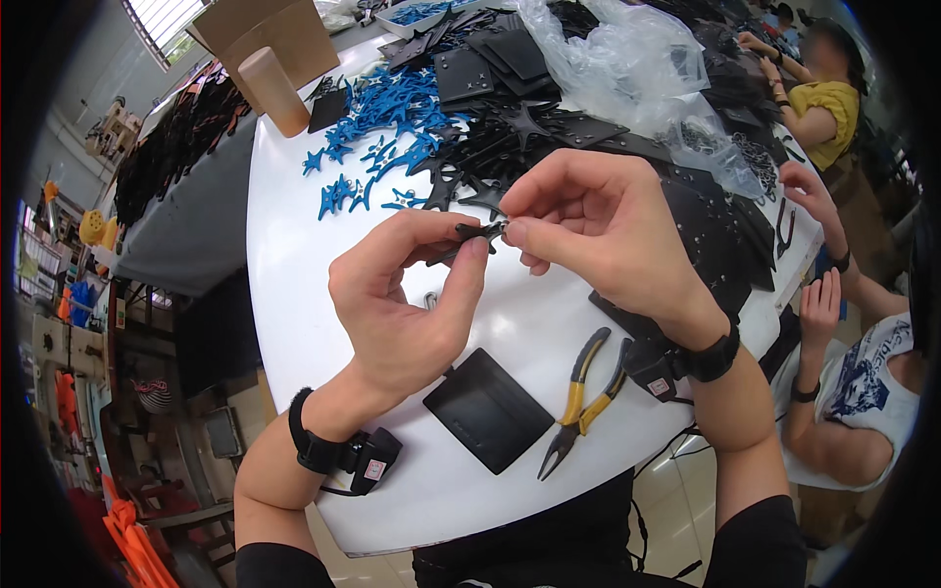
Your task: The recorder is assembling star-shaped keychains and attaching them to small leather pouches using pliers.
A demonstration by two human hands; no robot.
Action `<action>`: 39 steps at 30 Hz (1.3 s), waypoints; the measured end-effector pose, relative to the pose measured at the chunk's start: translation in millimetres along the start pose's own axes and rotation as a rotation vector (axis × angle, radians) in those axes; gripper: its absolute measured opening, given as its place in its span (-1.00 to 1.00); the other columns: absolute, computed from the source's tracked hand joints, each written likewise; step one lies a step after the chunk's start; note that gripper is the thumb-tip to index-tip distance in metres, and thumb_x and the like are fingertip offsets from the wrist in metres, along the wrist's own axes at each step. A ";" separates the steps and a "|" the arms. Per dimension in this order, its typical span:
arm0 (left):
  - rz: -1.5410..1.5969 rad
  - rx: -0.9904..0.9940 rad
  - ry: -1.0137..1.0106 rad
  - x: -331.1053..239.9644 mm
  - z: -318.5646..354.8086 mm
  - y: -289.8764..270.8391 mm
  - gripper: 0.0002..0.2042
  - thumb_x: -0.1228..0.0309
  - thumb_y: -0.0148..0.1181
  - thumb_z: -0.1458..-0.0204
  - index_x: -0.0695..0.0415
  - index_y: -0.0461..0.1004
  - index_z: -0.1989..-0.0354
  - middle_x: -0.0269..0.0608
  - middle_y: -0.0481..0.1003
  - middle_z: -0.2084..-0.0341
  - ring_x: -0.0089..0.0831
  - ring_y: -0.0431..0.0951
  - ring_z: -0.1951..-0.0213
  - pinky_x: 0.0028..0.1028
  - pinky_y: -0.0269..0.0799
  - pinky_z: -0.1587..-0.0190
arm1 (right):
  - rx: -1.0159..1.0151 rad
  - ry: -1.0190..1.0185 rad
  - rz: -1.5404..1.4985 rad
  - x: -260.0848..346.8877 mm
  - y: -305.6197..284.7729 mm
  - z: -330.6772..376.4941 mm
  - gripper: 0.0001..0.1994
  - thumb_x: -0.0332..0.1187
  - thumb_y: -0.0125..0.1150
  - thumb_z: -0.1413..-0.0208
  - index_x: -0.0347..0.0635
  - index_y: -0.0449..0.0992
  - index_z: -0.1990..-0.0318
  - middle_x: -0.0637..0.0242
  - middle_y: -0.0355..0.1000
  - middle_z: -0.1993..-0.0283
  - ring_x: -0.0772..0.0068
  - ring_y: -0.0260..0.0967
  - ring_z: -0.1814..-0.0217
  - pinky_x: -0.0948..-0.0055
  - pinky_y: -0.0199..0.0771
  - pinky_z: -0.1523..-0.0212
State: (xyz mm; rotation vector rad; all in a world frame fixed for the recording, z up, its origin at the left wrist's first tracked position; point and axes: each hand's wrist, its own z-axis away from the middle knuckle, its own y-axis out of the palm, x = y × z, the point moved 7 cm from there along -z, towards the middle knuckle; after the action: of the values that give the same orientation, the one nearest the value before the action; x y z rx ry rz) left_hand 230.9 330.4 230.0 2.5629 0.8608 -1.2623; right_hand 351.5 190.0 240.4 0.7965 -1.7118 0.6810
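Black pronged piece (470, 232), one: lay pinched in left grip (407, 294); right grip (608, 225), fingertips together, pinched its right end.

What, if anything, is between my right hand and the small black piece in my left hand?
Nothing visible: your right hand is right at the end of the black piece your left hand pinches. The pliers lie nearer your body.

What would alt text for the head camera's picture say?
A person's left hand pinches a small black piece while the right hand pinches at its end, above a white table. Nearer lie a flat black rectangle and pliers with yellow-and-black handles; beyond, piles of blue star-shaped pieces and flat black pieces.
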 end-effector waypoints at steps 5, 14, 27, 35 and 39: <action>-0.136 0.052 0.127 -8.1 -3.8 3.9 -0.84 0.71 0.40 -0.01 0.32 0.67 0.22 -0.14 0.69 0.38 -0.51 0.68 0.36 -0.54 0.59 0.23 | -0.005 0.008 -0.014 0.6 -0.5 0.7 -0.85 -0.58 0.39 -0.22 -0.43 0.68 0.08 0.26 0.67 0.26 0.60 0.62 0.31 0.59 0.66 0.25; -0.274 0.093 0.183 -12.2 -4.8 4.6 -0.84 0.71 0.44 0.00 0.28 0.68 0.24 -0.18 0.65 0.40 -0.50 0.58 0.46 -0.54 0.48 0.40 | -0.015 0.042 -0.058 -10.4 12.4 1.6 -0.89 -0.54 0.39 -0.26 -0.44 0.66 0.15 0.27 0.66 0.28 0.62 0.58 0.32 0.57 0.62 0.28; -0.278 0.123 0.095 -2.8 -2.9 0.4 -0.90 0.75 0.31 -0.15 0.37 0.55 0.21 -0.20 0.56 0.31 -0.57 0.57 0.35 -0.59 0.51 0.30 | 0.055 0.144 -0.292 -28.6 19.5 -1.6 -0.78 -0.44 0.50 -0.25 -0.43 0.66 0.08 0.24 0.66 0.20 0.58 0.60 0.29 0.57 0.63 0.26; -0.222 0.131 0.007 3.9 -0.2 1.5 -0.89 0.78 0.29 -0.19 0.36 0.53 0.19 -0.21 0.54 0.26 -0.57 0.59 0.29 -0.61 0.56 0.20 | -0.010 0.017 -0.152 -23.9 14.3 1.7 -0.86 -0.46 0.43 -0.29 -0.38 0.64 0.13 0.30 0.63 0.27 0.60 0.58 0.30 0.54 0.60 0.30; -0.213 0.124 0.024 3.5 -0.8 1.7 -0.88 0.78 0.31 -0.18 0.37 0.54 0.18 -0.19 0.56 0.26 -0.56 0.58 0.29 -0.61 0.54 0.21 | -0.082 -0.203 0.096 -5.0 13.7 7.4 -0.88 -0.48 0.36 -0.31 -0.39 0.61 0.16 0.29 0.61 0.34 0.58 0.54 0.34 0.46 0.57 0.30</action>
State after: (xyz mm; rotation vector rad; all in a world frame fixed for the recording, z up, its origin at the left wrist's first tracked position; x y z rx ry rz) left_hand 234.1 330.9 227.6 2.6440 1.1193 -1.3846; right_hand 337.4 193.5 232.9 0.7501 -1.9592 0.6065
